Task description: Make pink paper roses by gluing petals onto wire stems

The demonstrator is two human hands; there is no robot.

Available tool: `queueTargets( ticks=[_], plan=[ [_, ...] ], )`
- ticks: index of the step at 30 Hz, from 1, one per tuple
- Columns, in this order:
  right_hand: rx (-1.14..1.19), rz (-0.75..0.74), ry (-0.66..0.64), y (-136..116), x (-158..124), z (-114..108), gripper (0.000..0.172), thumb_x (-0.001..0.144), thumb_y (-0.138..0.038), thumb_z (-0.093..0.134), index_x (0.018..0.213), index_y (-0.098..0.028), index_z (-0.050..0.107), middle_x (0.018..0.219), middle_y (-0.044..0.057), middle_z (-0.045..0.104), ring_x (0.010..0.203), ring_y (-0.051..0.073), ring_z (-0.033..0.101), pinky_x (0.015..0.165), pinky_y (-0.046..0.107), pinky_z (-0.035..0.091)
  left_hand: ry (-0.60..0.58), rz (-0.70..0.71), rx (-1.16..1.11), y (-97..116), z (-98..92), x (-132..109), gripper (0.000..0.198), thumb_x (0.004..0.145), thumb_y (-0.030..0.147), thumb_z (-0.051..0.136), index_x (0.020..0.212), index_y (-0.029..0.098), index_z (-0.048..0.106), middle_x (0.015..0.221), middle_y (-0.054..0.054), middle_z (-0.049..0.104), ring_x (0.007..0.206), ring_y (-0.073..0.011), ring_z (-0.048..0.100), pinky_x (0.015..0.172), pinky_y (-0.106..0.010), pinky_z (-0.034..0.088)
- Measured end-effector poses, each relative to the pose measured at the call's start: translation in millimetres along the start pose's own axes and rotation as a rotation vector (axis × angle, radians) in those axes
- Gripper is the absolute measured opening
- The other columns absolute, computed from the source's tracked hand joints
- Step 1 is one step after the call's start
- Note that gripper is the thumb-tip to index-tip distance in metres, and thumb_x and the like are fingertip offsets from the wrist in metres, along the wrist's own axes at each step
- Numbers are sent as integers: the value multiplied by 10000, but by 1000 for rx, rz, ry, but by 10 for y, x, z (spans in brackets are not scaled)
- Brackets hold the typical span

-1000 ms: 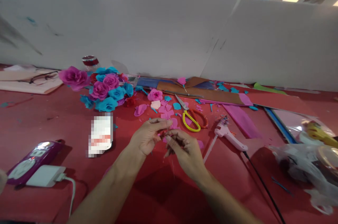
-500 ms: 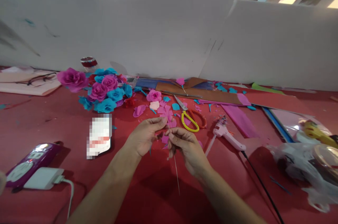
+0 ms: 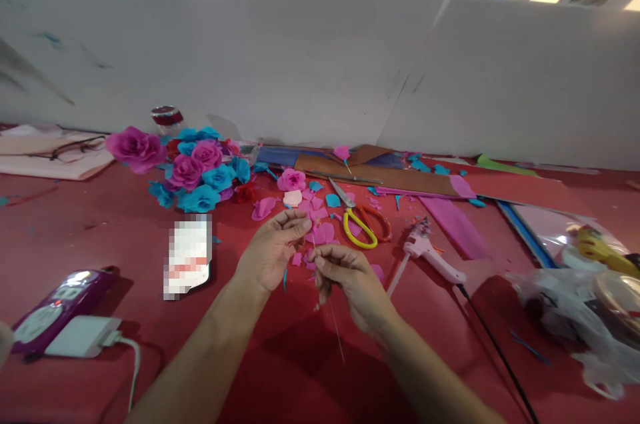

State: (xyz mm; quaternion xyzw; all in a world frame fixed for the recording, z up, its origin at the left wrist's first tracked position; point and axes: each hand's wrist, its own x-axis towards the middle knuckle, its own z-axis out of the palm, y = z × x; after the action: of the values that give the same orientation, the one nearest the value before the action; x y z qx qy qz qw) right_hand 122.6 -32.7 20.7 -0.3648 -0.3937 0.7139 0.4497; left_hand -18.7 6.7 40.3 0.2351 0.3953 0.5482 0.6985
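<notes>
A thin wire (image 3: 337,327) slants down through the fingers of my right hand (image 3: 350,277), which pinches it below its upper end. My left hand (image 3: 273,247) is closed at the wire's top end, thumb against fingers; whether a bit of pink paper is held there too is too small to tell. Beneath and behind the fingertips lie loose pink paper petals (image 3: 323,233). Scissors (image 3: 361,227) with one yellow and one orange handle lie just beyond my right hand, blades pointing away to the left.
Pink and blue paper flowers (image 3: 200,174) stand at the back left, above a phone (image 3: 187,257). A purple power strip (image 3: 63,307) with a white charger (image 3: 85,336) is at left. On the right lie a glue gun (image 3: 433,257) with its black cord, and a plastic bag (image 3: 565,307).
My left hand's fingers have shifted slightly up and left, drawing a little away from my right hand. The wire's lower end has swung a little to the right.
</notes>
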Motion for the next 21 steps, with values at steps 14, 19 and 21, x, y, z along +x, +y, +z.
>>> queueTargets(
  ticks=[14, 19, 21],
  plan=[
    [74, -10, 8, -20, 12, -31, 116, 731, -257, 695, 763, -150, 665, 511, -39, 589, 368, 59, 499, 383, 164, 426, 25, -42, 15, 4, 14, -13, 248, 577, 138, 808, 786, 133, 675, 714, 2, 639, 653, -93, 581, 589, -212, 438],
    [130, 46, -77, 4, 26, -28, 126, 749, -257, 692, 775, -137, 662, 489, -36, 586, 346, 51, 483, 371, 151, 422, -9, -53, -91, 19, 41, -20, 281, 581, 2, 754, 807, 148, 673, 716, 24, 641, 640, -68, 605, 579, -172, 458],
    [176, 69, -118, 4, 29, -32, 131, 749, -259, 696, 772, -138, 649, 491, -37, 589, 328, 54, 474, 355, 158, 419, -38, -69, -126, 25, 49, -24, 280, 586, -7, 746, 802, 154, 671, 698, 35, 629, 618, -63, 600, 564, -168, 463]
  ],
)
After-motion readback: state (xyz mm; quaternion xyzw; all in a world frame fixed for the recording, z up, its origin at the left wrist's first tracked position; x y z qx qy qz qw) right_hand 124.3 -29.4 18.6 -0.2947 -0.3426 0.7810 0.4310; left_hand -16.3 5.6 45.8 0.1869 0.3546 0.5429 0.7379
